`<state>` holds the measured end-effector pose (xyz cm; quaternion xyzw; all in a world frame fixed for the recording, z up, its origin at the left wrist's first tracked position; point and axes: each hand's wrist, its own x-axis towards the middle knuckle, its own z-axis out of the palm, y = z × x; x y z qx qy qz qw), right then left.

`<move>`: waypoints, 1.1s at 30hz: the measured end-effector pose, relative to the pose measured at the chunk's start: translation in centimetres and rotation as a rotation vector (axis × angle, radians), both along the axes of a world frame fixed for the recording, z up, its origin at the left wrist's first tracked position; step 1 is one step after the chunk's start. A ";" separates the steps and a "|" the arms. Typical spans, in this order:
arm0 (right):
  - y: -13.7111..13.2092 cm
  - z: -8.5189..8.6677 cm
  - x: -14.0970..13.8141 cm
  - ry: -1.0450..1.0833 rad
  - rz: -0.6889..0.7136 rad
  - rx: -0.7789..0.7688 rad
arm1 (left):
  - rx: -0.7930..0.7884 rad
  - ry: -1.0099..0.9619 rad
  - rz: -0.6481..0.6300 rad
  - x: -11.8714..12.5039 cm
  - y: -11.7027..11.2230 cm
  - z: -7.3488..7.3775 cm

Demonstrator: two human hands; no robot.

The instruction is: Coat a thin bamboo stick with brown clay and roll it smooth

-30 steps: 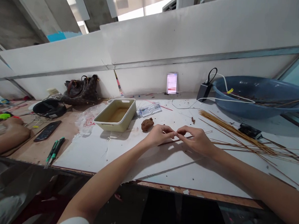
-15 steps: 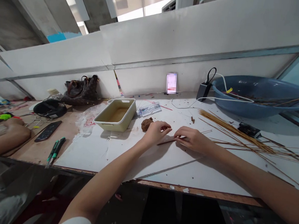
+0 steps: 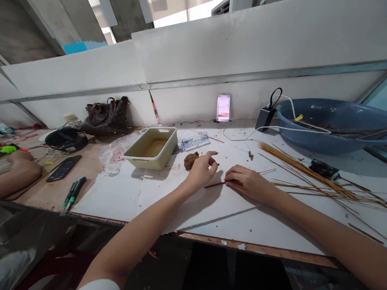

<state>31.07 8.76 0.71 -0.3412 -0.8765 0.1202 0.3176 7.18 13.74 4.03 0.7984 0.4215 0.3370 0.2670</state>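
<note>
My right hand rests low over the white tabletop, its fingers closed on a thin dark-brown stick. The stick's left end pokes out toward my other hand and lies close to the surface. Left of it, my left hand is raised a little, index finger stretched out and apart from the thumb. A tiny dark spot shows by its fingertips, too small to name. Right behind this hand sits a brown clay-like lump, partly covered by it.
A yellow-green tub stands left of the lump, near a clear plastic package. Thin sticks lie at right before a blue basin. A phone leans on the wall. Another person's arm is far left.
My left index finger has lifted and straightened away from the thumb. My right fingers have settled lower around the stick. The view has shifted slightly.
</note>
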 end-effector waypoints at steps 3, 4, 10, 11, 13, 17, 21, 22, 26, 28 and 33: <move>0.1 -0.2 0.0 -0.005 0.009 0.017 | -0.006 0.002 -0.006 0.0 0.0 0.0; 0.1 -0.2 0.0 -0.006 0.009 0.019 | -0.006 0.004 -0.007 0.0 0.0 0.0; 0.3 -0.4 0.0 0.012 0.001 0.009 | -0.007 0.031 0.004 0.1 -0.2 0.3; 0.3 -0.5 0.0 0.014 0.005 0.007 | -0.007 0.040 0.008 0.1 -0.2 0.3; 0.2 -0.4 -0.1 0.018 0.013 0.002 | -0.008 0.054 0.011 0.1 -0.2 0.4; -0.2 0.0 -0.4 0.010 0.003 0.017 | -0.003 0.053 0.008 0.2 -0.2 0.3; -0.7 0.5 -0.8 -0.002 -0.018 0.056 | -0.008 0.058 0.011 0.2 -0.1 0.2; -0.7 0.6 -0.8 -0.012 -0.020 0.061 | -0.010 0.059 0.012 0.2 0.0 0.2; -1.0 0.9 -0.9 -0.050 -0.012 0.078 | -0.009 0.058 0.006 0.2 0.0 0.2; -1.1 1.1 -0.8 -0.053 -0.011 0.077 | -0.004 0.060 -0.001 0.2 0.0 0.2; -1.3 1.4 -0.8 -0.073 -0.006 0.064 | -0.004 0.076 -0.006 0.3 0.0 0.4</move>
